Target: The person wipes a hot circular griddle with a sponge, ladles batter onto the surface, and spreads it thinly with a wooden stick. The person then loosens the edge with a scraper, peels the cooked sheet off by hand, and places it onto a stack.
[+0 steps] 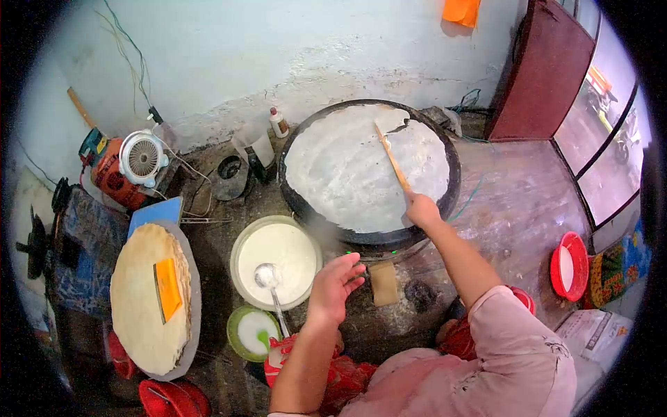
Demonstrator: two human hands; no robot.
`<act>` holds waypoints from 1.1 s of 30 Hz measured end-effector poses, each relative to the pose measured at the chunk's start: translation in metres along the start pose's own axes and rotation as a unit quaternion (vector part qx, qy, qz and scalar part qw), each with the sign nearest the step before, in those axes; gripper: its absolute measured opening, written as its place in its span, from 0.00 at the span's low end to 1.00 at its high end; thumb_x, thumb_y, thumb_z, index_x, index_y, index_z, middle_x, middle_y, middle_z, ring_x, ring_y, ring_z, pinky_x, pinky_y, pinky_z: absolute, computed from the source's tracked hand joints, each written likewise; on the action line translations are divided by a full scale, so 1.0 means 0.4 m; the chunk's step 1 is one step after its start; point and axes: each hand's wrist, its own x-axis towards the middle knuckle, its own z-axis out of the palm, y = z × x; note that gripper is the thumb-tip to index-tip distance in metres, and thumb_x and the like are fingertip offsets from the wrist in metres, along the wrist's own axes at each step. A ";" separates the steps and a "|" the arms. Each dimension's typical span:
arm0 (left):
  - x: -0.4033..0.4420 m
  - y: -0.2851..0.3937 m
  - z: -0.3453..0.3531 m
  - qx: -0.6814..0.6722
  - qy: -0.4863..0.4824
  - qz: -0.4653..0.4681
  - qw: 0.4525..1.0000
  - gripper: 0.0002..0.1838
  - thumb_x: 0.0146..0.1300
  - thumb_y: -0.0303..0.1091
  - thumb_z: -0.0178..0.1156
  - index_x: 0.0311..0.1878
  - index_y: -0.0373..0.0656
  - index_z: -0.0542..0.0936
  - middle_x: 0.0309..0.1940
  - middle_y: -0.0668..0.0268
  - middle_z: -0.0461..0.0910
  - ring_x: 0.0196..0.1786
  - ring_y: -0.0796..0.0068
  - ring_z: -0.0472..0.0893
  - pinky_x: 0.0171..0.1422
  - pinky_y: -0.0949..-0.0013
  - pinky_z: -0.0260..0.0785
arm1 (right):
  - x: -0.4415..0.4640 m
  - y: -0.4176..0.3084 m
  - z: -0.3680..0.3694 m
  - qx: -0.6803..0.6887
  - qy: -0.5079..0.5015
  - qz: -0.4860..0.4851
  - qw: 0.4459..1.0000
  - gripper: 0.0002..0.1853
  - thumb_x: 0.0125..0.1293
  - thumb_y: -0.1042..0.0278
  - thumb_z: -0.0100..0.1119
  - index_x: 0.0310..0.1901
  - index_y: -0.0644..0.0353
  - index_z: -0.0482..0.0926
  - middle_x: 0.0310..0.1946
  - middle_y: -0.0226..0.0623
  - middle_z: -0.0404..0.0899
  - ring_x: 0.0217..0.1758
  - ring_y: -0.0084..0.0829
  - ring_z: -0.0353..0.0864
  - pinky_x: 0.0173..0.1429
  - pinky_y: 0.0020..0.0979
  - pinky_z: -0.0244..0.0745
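My right hand (422,210) is closed around the handle of a long wooden spreader (393,161). The spreader's far end touches a thin white batter layer (340,167) covering most of a large round griddle (286,182). Near the far right rim, a ragged dark gap shows in the layer. My left hand (337,286) is empty and held in the air, fingers extended, between the griddle and a big bowl of cream-coloured batter (267,243). A metal ladle (266,276) rests in that bowl. Below it stands a green bowl of whitish liquid (243,338) with a green utensil inside.
To the left lies a tall stack of thin round flatbreads (142,299) with an orange scraper (168,288) on top. A blower (144,158), a bottle (278,122) and a clear jug (256,147) stand near the wall. A red basin (570,266) is at right.
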 end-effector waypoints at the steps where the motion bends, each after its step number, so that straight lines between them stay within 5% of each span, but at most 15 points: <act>1: 0.003 -0.003 -0.004 -0.005 -0.004 0.000 1.000 0.18 0.63 0.32 0.47 0.53 0.32 0.70 0.49 0.58 0.74 0.48 0.66 0.76 0.50 0.65 0.70 | 0.004 0.038 0.027 0.022 0.013 -0.029 0.999 0.24 0.59 0.66 0.47 0.60 0.45 0.67 0.31 0.45 0.79 0.33 0.42 0.79 0.37 0.37 0.73; 3: 0.005 0.000 -0.001 -0.010 -0.011 0.001 1.000 0.18 0.63 0.31 0.47 0.53 0.32 0.70 0.49 0.58 0.74 0.48 0.66 0.76 0.50 0.64 0.70 | 0.033 0.131 0.061 0.169 0.014 -0.038 0.985 0.24 0.61 0.65 0.46 0.61 0.44 0.66 0.27 0.39 0.76 0.27 0.35 0.75 0.31 0.33 0.70; 5: -0.001 0.002 0.005 -0.004 -0.010 0.002 1.000 0.18 0.63 0.31 0.47 0.53 0.31 0.70 0.49 0.58 0.75 0.48 0.66 0.76 0.50 0.64 0.70 | -0.060 0.070 -0.079 0.475 -0.086 0.137 0.865 0.19 0.66 0.64 0.43 0.57 0.50 0.71 0.23 0.35 0.76 0.22 0.26 0.75 0.21 0.32 0.68; 8: -0.008 0.004 0.007 -0.007 -0.019 0.012 1.000 0.18 0.63 0.32 0.48 0.53 0.31 0.70 0.49 0.58 0.74 0.48 0.66 0.76 0.50 0.64 0.70 | -0.077 0.111 -0.062 0.536 -0.023 0.156 0.829 0.18 0.67 0.63 0.42 0.57 0.48 0.72 0.20 0.31 0.72 0.15 0.22 0.66 0.15 0.26 0.61; 9: -0.010 0.004 0.006 -0.007 -0.019 0.012 1.000 0.18 0.63 0.32 0.48 0.53 0.31 0.70 0.49 0.58 0.74 0.48 0.66 0.76 0.50 0.64 0.70 | -0.078 0.125 -0.042 0.477 -0.012 0.123 0.870 0.18 0.67 0.64 0.41 0.57 0.49 0.71 0.19 0.30 0.73 0.14 0.23 0.66 0.15 0.27 0.62; 13: -0.014 0.005 0.003 -0.006 -0.017 0.014 1.000 0.18 0.63 0.32 0.47 0.53 0.31 0.70 0.49 0.58 0.74 0.48 0.66 0.76 0.50 0.64 0.70 | -0.113 0.135 -0.022 0.475 -0.087 0.087 0.871 0.18 0.67 0.65 0.40 0.56 0.51 0.72 0.19 0.30 0.73 0.15 0.22 0.67 0.17 0.26 0.62; 16: -0.020 0.007 0.002 -0.004 -0.021 0.024 0.999 0.18 0.63 0.32 0.46 0.53 0.31 0.70 0.50 0.57 0.74 0.49 0.66 0.76 0.50 0.64 0.70 | -0.109 0.114 -0.020 0.440 0.031 0.084 0.894 0.18 0.68 0.67 0.39 0.57 0.54 0.71 0.19 0.30 0.74 0.17 0.21 0.69 0.21 0.23 0.64; 18: -0.021 0.006 0.002 0.001 -0.023 0.027 0.999 0.18 0.63 0.32 0.46 0.53 0.31 0.70 0.50 0.57 0.74 0.49 0.66 0.76 0.50 0.64 0.70 | -0.103 0.074 -0.024 0.471 -0.063 0.083 0.876 0.21 0.70 0.65 0.36 0.63 0.47 0.62 0.21 0.29 0.68 0.13 0.20 0.59 0.13 0.22 0.54; 21: -0.018 0.004 0.002 -0.005 -0.023 0.013 1.000 0.18 0.63 0.31 0.46 0.53 0.32 0.70 0.50 0.58 0.74 0.49 0.66 0.76 0.51 0.64 0.70 | -0.052 0.074 0.031 0.414 -0.064 0.039 0.907 0.20 0.68 0.65 0.40 0.62 0.49 0.65 0.22 0.35 0.73 0.15 0.28 0.68 0.17 0.29 0.63; 23: -0.022 0.007 0.002 0.002 -0.022 0.016 1.000 0.18 0.63 0.31 0.46 0.54 0.32 0.70 0.50 0.58 0.74 0.49 0.66 0.76 0.51 0.64 0.69 | -0.038 0.039 0.040 0.210 0.052 -0.084 0.973 0.19 0.64 0.64 0.44 0.57 0.50 0.71 0.26 0.46 0.77 0.25 0.41 0.77 0.29 0.39 0.71; 24: -0.023 0.008 0.001 0.001 -0.021 0.015 1.000 0.18 0.63 0.31 0.46 0.54 0.32 0.70 0.50 0.58 0.74 0.49 0.66 0.76 0.51 0.64 0.69 | -0.028 0.022 0.043 0.210 0.051 -0.084 0.973 0.19 0.64 0.64 0.44 0.57 0.50 0.71 0.26 0.46 0.77 0.25 0.41 0.77 0.29 0.39 0.71; 26: -0.025 0.009 0.001 0.003 -0.018 0.017 1.000 0.18 0.63 0.31 0.46 0.54 0.31 0.70 0.50 0.57 0.74 0.49 0.66 0.76 0.51 0.64 0.69 | -0.031 -0.039 0.010 -0.048 -0.003 -0.058 0.997 0.17 0.60 0.63 0.48 0.51 0.51 0.75 0.31 0.52 0.77 0.37 0.49 0.78 0.41 0.44 0.72; 30: -0.019 0.002 0.000 0.001 -0.024 0.017 1.000 0.19 0.63 0.31 0.46 0.54 0.31 0.70 0.50 0.57 0.74 0.49 0.66 0.76 0.51 0.64 0.69 | -0.050 -0.082 0.014 0.005 0.005 -0.080 0.997 0.17 0.58 0.64 0.47 0.49 0.48 0.77 0.31 0.51 0.77 0.36 0.52 0.77 0.40 0.46 0.72; 32: -0.021 0.005 0.003 0.006 -0.028 0.017 0.999 0.19 0.63 0.32 0.46 0.54 0.31 0.70 0.50 0.57 0.74 0.49 0.66 0.76 0.50 0.65 0.70 | -0.067 -0.031 0.039 0.044 0.064 -0.128 0.989 0.17 0.60 0.64 0.47 0.50 0.48 0.77 0.25 0.48 0.78 0.28 0.45 0.78 0.34 0.41 0.73; 33: -0.022 0.005 0.004 0.005 -0.028 0.018 0.999 0.19 0.63 0.32 0.46 0.54 0.31 0.70 0.50 0.57 0.74 0.49 0.66 0.76 0.50 0.65 0.70 | -0.081 -0.010 0.028 0.148 0.006 -0.085 0.985 0.18 0.61 0.63 0.48 0.54 0.47 0.74 0.24 0.45 0.76 0.27 0.39 0.78 0.33 0.39 0.73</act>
